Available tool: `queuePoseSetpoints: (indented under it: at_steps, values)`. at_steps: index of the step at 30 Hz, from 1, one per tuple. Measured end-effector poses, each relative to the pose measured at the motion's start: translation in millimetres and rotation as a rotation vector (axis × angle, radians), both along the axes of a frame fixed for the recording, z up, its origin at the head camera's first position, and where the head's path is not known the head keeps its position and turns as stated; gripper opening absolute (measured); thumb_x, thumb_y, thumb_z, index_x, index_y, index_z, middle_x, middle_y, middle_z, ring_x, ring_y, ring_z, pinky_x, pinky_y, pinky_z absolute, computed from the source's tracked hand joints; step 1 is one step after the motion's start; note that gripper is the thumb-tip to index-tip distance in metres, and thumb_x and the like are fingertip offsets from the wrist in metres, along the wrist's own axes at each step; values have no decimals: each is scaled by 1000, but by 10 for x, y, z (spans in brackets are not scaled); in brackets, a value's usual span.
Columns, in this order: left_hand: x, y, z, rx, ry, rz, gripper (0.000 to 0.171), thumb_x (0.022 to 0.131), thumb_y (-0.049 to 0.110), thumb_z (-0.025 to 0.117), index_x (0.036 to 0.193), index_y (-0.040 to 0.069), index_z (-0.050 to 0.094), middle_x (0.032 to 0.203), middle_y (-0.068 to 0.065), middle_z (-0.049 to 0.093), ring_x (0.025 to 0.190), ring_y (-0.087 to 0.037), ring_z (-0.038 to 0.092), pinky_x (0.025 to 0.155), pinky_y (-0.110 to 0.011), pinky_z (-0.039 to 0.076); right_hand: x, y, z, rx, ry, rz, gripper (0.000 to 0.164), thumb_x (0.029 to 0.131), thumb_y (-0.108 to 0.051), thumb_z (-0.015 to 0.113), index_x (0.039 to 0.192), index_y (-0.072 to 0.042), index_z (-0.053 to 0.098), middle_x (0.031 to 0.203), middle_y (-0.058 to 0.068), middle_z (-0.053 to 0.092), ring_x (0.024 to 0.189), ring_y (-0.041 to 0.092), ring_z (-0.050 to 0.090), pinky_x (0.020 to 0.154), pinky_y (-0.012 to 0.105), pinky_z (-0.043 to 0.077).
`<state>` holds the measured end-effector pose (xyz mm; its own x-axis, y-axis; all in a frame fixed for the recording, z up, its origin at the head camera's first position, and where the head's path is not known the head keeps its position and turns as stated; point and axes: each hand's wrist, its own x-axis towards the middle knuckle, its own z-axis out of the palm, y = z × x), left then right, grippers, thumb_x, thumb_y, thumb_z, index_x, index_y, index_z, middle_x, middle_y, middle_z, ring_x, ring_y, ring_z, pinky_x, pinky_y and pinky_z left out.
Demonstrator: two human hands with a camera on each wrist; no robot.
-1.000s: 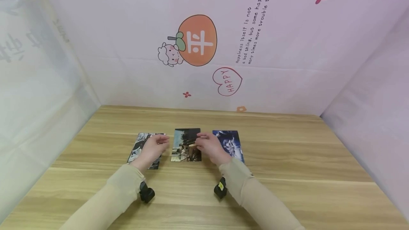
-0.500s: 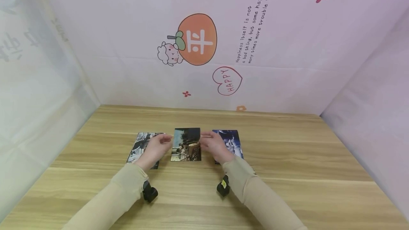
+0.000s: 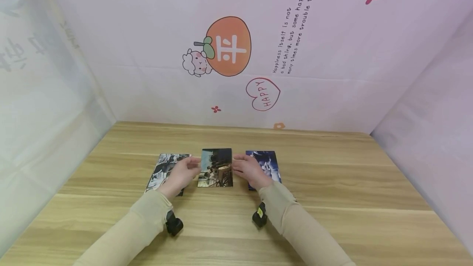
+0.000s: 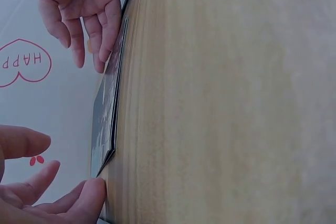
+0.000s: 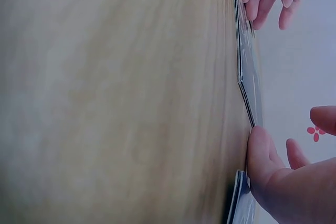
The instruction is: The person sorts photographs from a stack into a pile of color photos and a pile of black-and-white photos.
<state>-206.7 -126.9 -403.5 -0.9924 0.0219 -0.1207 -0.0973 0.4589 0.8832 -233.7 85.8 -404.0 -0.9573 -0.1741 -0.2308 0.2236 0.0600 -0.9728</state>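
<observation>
A small stack of photo cards (image 3: 216, 168) lies flat on the wooden table, a dark and tan picture on top. At its left edge is my left hand (image 3: 181, 175), fingers extended toward it. My right hand (image 3: 252, 171) faces the opposite edge in the same way, fingers loosely straight. From the right wrist, a fingertip (image 5: 258, 137) appears at or against the stack's corner; contact is hard to tell. Partly under my left hand lies a black-and-white photo card (image 3: 162, 170). A blue photo card (image 3: 269, 164) lies partly hidden behind my right hand.
The wooden table (image 3: 332, 184) runs to a printed white cloth (image 3: 314, 102) hanging at the back. More cloth hangs at the left (image 3: 55, 106) and right sides. Black wrist cameras (image 3: 174, 223) hang below both sleeves.
My right hand has drawn back rightward off the middle stack to its right edge. My left hand has moved right, up to the left edge. The cards look unmoved.
</observation>
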Motion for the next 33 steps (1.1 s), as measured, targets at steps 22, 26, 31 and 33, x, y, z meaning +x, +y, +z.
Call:
queuePoseSetpoints:
  at_steps: [22, 26, 31, 33]
  values:
    - [-6, 26, -17, 1, 6, -40, 39, 92, 7, 55, 129, -5, 50, 127, -26, 55, 112, -37, 57, 92, -45, 51, 13, -7, 7, 48, -3, 25, 42, 95, -4, 49, 132, 13, 40, 135, 31, 45, 125, 41, 47, 106, 44, 42]
    - [-5, 32, -15, 4, -2, -36, 39, 92, 9, 55, 129, -4, 50, 127, -25, 55, 113, -36, 56, 94, -46, 49, 6, -8, -1, 44, -1, 15, 42, 95, -4, 49, 132, 13, 41, 135, 31, 45, 124, 41, 47, 105, 44, 42]
    - [-8, 26, -29, 26, -11, -25, 38, 92, 9, 55, 128, -4, 51, 126, -24, 56, 112, -35, 56, 93, -45, 50, 8, -4, -13, 33, 5, 22, 41, 95, -4, 48, 132, 14, 40, 135, 32, 45, 125, 42, 46, 106, 44, 42]
    - [-9, 21, -34, 55, -21, -18, 38, 92, 9, 54, 128, -4, 52, 126, -24, 56, 111, -34, 56, 93, -43, 50, 9, -2, -15, 33, 9, 29, 41, 96, -5, 47, 132, 14, 40, 135, 32, 44, 125, 42, 46, 106, 44, 41]
